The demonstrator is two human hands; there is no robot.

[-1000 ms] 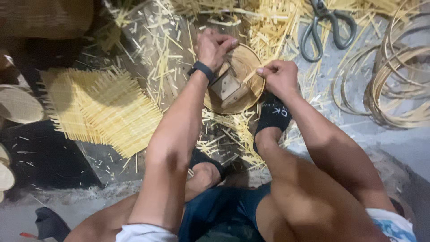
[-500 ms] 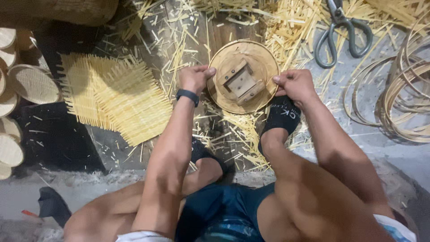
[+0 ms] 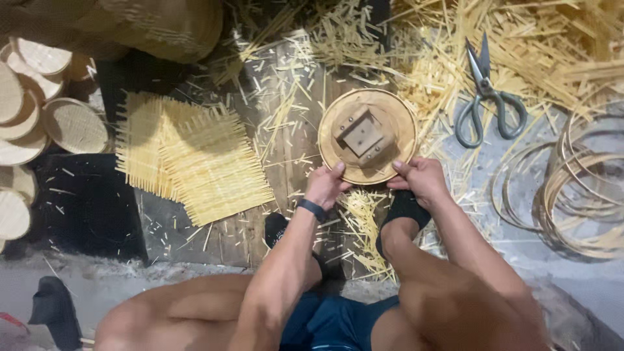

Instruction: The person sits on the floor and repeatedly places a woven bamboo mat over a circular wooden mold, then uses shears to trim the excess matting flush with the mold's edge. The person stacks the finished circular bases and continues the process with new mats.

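Left hand (image 3: 327,184): grips the near rim of the round wooden disc (image 3: 368,135), thumb on top.
Right hand (image 3: 420,177): grips the same rim, just beside the left hand.
Disc: lies flat on the floor, just past both hands, with a square wooden block (image 3: 362,134) in its middle.
Scissors (image 3: 486,95): past the right hand, off to its right.
Woven mat (image 3: 188,158): left of the left hand, well apart.
Bamboo hoops (image 3: 575,188): far right of the right hand.
Straw bits (image 3: 364,224): under both wrists.

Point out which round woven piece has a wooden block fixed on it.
The round piece gripped by the left hand and right hand; the woven discs stacked at the far left carry no block.
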